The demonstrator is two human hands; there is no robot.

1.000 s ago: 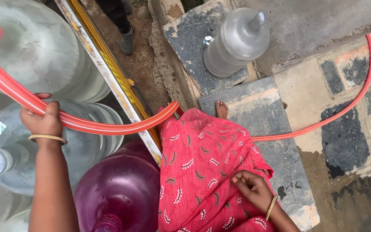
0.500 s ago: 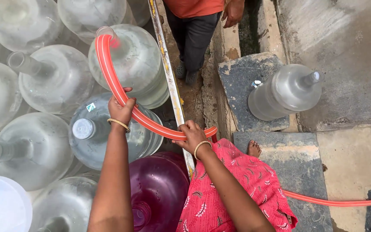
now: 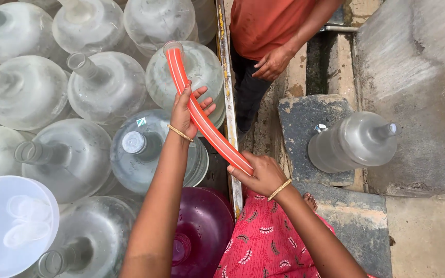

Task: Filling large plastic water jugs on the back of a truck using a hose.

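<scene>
Both hands grip the orange flexible plastic hose (image 3: 202, 116): left hand (image 3: 187, 110) above, right hand (image 3: 260, 174) below; its open end rests over a clear round water jug (image 3: 189, 77).

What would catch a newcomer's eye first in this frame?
The orange hose running diagonally through the middle, held by the left hand near its open end and the right hand lower down. Clear water jugs crowd the left; a magenta jug sits at bottom centre.
</scene>
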